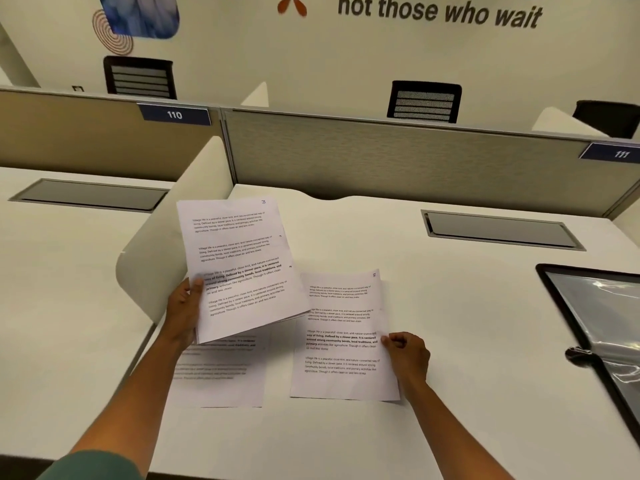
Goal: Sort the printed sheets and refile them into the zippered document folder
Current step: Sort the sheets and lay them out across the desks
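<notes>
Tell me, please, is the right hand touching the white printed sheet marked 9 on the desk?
Touching: the head view shows the right hand pinching the right edge of the white printed sheet marked 9.

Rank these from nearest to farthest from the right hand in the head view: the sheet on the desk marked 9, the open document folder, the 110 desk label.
1. Sheet marked 9: the right hand pinches its right edge.
2. Document folder: lying open at the desk's right side.
3. 110 label: on the partition, far left.

We see a white worktop (450,306) carrying two printed sheets (341,341) (221,375) and an open document folder (602,327) at its right edge.
</notes>
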Available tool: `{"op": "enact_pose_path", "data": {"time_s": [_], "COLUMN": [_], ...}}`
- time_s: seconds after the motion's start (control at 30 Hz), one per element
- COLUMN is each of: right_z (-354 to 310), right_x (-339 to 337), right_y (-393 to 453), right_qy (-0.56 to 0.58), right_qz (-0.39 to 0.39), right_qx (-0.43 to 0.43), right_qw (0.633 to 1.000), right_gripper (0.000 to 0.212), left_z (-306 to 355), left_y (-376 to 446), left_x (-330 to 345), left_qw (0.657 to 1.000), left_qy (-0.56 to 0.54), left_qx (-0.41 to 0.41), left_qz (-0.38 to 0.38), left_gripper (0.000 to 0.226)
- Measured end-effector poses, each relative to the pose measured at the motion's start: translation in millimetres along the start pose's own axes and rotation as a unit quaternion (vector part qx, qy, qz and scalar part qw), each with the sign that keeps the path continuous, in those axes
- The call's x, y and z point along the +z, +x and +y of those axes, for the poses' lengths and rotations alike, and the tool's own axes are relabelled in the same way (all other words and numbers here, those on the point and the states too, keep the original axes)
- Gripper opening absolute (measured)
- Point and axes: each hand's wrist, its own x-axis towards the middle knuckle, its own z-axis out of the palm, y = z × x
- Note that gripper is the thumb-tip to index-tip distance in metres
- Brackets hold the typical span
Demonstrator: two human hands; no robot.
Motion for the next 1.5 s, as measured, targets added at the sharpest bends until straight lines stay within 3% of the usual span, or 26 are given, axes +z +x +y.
{"op": "enact_pose_path", "data": {"time_s": [0.17,0.3,0.43,0.6,0.77,0.83,1.03,1.17,1.37,1.5], "right_z": [-2,-6,-25,-55,-61,-60,-44,-33,-15,-3], "right_x": [-1,-2,1,4,2,-4,-43,-72,-107,-125], "right_y": [-7,-11,-12,-14,-5,-3,8,19,33,41], "right_qy": [-0.004,-0.005,0.046,0.135,0.170,0.180,0.207,0.222,0.229,0.220], "right_qz": [0.012,0.033,0.036,-0.031,-0.115,-0.105,-0.008,0.015,0.033,0.043], "right_qx": [0.008,-0.011,-0.030,-0.044,-0.033,-0.029,-0.026,-0.017,-0.005,0.003], "right_qw": [1.000,0.999,0.998,0.989,0.978,0.978,0.978,0.975,0.973,0.974], "right_gripper": [0.017,0.033,0.033,0.031,0.050,0.047,0.011,0.009,0.011,0.009], "left_z": [-7,-7,-10,-19,-29,-31,-36,-42,-50,-50], "left_y": [13,12,11,-7,-31,-38,-50,-58,-69,-76], "left_x": [-15,-15,-8,23,68,88,148,178,219,240], "left_qw": [1.000,1.000,0.999,0.996,0.987,0.981,0.968,0.962,0.956,0.953], "left_qy": [-0.007,-0.004,0.002,0.034,0.036,0.038,0.036,0.013,0.016,0.016], "left_qx": [-0.008,-0.018,-0.019,-0.029,-0.046,-0.055,-0.066,-0.069,-0.080,-0.077], "left_qz": [-0.003,-0.014,-0.034,-0.079,-0.152,-0.180,-0.239,-0.265,-0.283,-0.291], "left_gripper": [0.038,0.027,0.028,0.030,0.030,0.029,0.034,0.060,0.078,0.065]}}
